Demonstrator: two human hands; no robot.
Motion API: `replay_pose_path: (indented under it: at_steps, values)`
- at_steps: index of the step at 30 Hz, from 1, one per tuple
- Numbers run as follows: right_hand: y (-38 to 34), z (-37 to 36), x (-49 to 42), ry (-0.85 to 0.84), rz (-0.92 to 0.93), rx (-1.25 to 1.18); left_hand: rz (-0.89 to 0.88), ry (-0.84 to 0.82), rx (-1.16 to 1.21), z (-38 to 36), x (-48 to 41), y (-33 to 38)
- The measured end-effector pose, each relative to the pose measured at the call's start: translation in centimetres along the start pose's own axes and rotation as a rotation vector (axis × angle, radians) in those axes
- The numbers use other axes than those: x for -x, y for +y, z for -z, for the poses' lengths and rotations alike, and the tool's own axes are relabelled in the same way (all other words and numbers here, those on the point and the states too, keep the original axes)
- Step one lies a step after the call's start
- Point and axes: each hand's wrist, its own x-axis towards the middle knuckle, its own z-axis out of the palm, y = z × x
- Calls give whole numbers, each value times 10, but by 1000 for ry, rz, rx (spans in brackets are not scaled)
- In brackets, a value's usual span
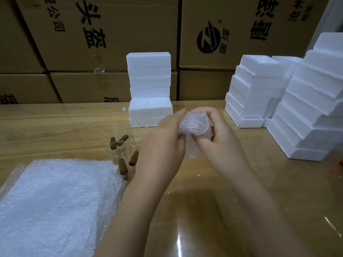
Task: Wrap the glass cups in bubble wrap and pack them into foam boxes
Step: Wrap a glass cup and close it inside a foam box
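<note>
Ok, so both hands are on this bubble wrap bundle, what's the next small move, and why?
Probably tuck the loose flap up into the bubble-wrap bundle. The left hand and right hand both pinch the bundle above the table, and that flap hangs below them, so the wrapping looks unfinished.

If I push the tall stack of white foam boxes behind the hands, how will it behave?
The foam stack is tall, narrow and unevenly aligned, so it would probably tip or shed boxes. Being foam, it is likely light and would slide easily on the glossy table.
</note>
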Motion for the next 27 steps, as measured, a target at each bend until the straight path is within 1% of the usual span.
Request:
replay_pose_path:
  at_steps: [3, 5, 7, 8, 9, 12, 14, 17, 20, 22, 25, 27]
  values:
    - [1, 2, -2, 83, -17, 32, -90, -36, -66, -1, 2, 6]
    - [1, 5, -2, 86, -35, 87, -105, -98, 5, 1, 2, 7]
    - [0, 6, -1, 80, -33, 152, -67, -144, 133, 5, 1, 5]
    - [-1, 6, 0, 77, -21, 191, -54, -159, 156, 6, 1, 3]
    - [-2, 6, 1, 73, -10, 231, -60, -169, 131, 7, 0, 2]
    - [-4, 4, 1, 51, 0, 289, -89, -190, -62, 9, -2, 1]
    - [-4, 4, 2, 34, 27, 298, -89, -140, -110, 8, -2, 2]
    - [-6, 5, 2, -27, 56, 219, -68, -6, -88, 7, -2, 0]
    - [-7, 5, 4, -179, 35, 156, 27, 69, -55, 9, -3, -6]
    - [-5, 3, 6, -262, -23, 123, 87, 98, -7, 9, -3, -9]
    - [-2, -3, 5, -227, -159, 12, 125, 151, 73, 9, -3, -9]
    - [1, -7, 3, -158, -176, -5, 115, 172, 74, 6, -2, -4]
